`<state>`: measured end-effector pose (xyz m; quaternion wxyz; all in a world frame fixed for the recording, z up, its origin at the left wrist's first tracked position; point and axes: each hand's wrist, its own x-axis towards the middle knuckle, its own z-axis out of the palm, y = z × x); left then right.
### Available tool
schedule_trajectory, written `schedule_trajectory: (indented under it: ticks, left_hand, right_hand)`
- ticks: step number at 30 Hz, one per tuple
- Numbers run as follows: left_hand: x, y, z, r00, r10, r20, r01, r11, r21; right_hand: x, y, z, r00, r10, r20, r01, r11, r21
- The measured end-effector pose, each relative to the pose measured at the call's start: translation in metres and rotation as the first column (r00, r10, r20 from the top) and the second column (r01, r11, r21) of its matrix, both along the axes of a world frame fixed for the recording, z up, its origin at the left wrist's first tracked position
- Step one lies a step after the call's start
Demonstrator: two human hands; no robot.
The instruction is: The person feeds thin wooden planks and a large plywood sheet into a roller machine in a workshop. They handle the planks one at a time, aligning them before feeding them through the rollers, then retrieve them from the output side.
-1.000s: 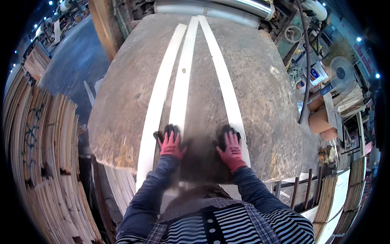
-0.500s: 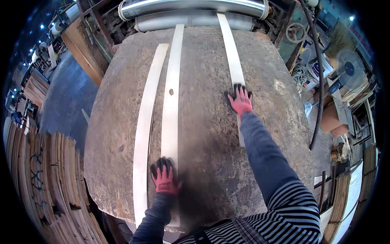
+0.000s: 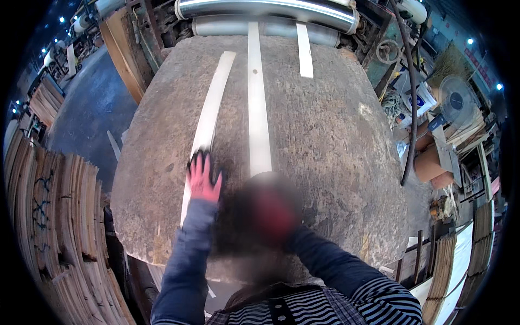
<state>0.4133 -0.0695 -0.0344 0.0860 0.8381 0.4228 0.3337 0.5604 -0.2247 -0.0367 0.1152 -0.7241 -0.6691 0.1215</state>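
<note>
Three pale, thin wood veneer strips lie lengthwise on a worn, stained table. My left hand (image 3: pixel 203 181), in a pink and black glove, rests flat with spread fingers on the left veneer strip (image 3: pixel 215 97). A dark smudge in the picture blurs my gloved right hand (image 3: pixel 273 216), so its fingers cannot be made out. That hand is at the near end of the middle veneer strip (image 3: pixel 259 114), which has a small dark knot. The far end of the middle strip reaches the rollers, and so does the short visible length of the right veneer strip (image 3: pixel 305 57).
A shiny metal roller (image 3: pixel 265 7) sits above a duller lower roller (image 3: pixel 222 27) at the table's far edge. Stacked wood sheets (image 3: pixel 49 216) stand at the left. On the right are a hanging dark hose (image 3: pixel 413 108), a fan (image 3: pixel 456 100) and a cardboard box (image 3: pixel 430 162).
The right strip has slid away toward the rollers, out from my right hand. That hand has come back to the middle strip, which also moved farther. My left hand has shifted to the left strip.
</note>
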Motion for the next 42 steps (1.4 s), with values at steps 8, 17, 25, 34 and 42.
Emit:
schedule_trajectory:
  ticks: [8,17,25,34,42]
  left_hand:
    - [-0.178,-0.145,-0.045,0.782,0.234,-0.578,-0.389,0.907,-0.159]
    - [-0.034,-0.131,-0.037,0.935,-0.073,-0.346,0.0,0.979,-0.205]
    - [-0.165,-0.208,-0.027,0.944,0.089,-0.318,-0.181,0.944,-0.275]
    - [-0.24,-0.233,-0.049,0.779,0.128,-0.614,-0.333,0.914,-0.233]
    - [-0.172,-0.119,-0.067,0.808,0.151,-0.569,-0.293,0.942,-0.166]
  right_hand:
    - [0.062,0.149,-0.019,0.974,-0.111,0.198,0.09,0.99,0.11]
    - [-0.023,0.086,0.018,0.985,0.162,-0.061,-0.128,0.918,0.376]
    - [-0.086,-0.048,-0.012,0.917,0.366,0.156,-0.367,0.93,-0.025]
    - [-0.057,-0.045,0.017,0.988,-0.058,0.142,0.053,0.998,0.04]
    - [-0.027,-0.061,0.017,0.966,-0.182,0.185,0.188,0.982,-0.014]
